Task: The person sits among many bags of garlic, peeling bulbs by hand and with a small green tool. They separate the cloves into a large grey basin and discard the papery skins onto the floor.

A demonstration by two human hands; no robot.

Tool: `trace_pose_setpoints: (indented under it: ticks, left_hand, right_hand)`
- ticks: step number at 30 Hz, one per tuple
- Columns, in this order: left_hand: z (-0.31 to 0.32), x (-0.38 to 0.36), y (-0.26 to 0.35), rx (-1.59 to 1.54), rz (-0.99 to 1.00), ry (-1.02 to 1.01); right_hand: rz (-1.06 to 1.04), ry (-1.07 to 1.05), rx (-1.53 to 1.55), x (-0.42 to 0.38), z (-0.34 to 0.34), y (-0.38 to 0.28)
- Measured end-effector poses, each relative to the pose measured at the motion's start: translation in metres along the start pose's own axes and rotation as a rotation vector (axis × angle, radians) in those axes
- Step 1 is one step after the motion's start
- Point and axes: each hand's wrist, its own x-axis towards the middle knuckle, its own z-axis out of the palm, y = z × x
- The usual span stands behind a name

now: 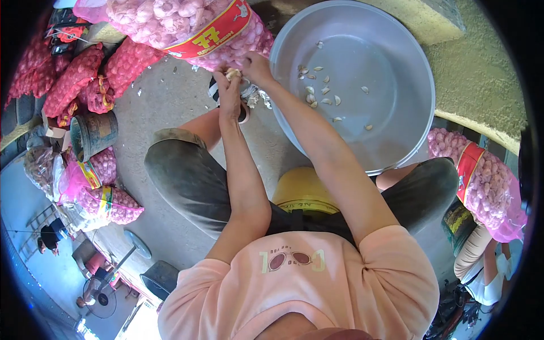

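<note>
My left hand (pixel 229 95) and my right hand (pixel 258 68) meet over the concrete floor, just left of a big metal basin (pixel 396 141). Together they grip a garlic bulb (pixel 232 73), and my fingers are closed around it. Papery garlic skins (pixel 256 97) lie on the floor right below my hands. Several loose garlic cloves (pixel 320 93) are scattered inside the basin. I sit on a yellow stool (pixel 303 190) with my knees spread to either side.
A large pink mesh sack of garlic (pixel 170 22) with a red label lies just beyond my hands. More such sacks are piled at the left (pixel 73 79) and right (pixel 487 181). A grey bucket (pixel 93 133) stands at the left. Another person (pixel 481 266) crouches at the lower right.
</note>
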Motion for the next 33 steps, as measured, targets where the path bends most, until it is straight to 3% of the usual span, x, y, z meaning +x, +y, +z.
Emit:
trace_pose_setpoints:
  ticks: [2,3,7,9,11,13,16,18,24,27,31,33]
  left_hand:
    - [0.012,0.004,0.005,0.042,0.074,0.047]
    - [0.011,0.005,0.002,0.030,0.062,0.099]
    - [0.008,0.006,-0.012,0.030,0.120,0.162]
    - [0.005,0.006,-0.019,0.035,0.157,0.170]
    - [0.001,0.009,-0.028,0.241,0.337,0.214]
    - [0.004,0.007,-0.026,0.186,0.317,0.180]
    - [0.004,0.005,-0.019,0.169,0.281,0.138]
    - [0.005,0.005,-0.010,0.203,0.266,0.130]
    - [0.021,0.003,0.014,0.058,0.049,-0.166]
    - [0.030,-0.003,0.009,-0.107,-0.052,-0.228]
    - [0.036,0.002,0.004,-0.020,-0.103,-0.292]
    - [0.042,0.003,0.006,0.021,-0.075,-0.279]
  right_hand:
    - [-0.179,-0.139,-0.181,0.007,-0.004,-0.003]
    - [-0.178,-0.230,-0.214,0.011,-0.009,-0.007]
    - [-0.156,-0.252,-0.311,0.010,-0.027,-0.009]
    - [-0.198,-0.344,0.196,0.006,-0.031,-0.014]
    - [-0.282,-0.457,0.147,0.001,-0.043,-0.021]
    - [-0.367,-0.568,0.099,0.001,-0.045,-0.017]
    - [-0.184,-0.571,0.120,0.000,-0.038,-0.006]
    - [0.039,-0.636,0.334,0.001,-0.035,-0.002]
    - [0.016,-0.748,0.415,0.014,-0.083,0.005]
    - [-0.044,-0.714,0.248,0.011,-0.102,0.011]
    - [-0.199,-0.602,0.259,-0.004,-0.111,0.017]
    - [0.163,-0.287,0.652,-0.017,-0.124,0.008]
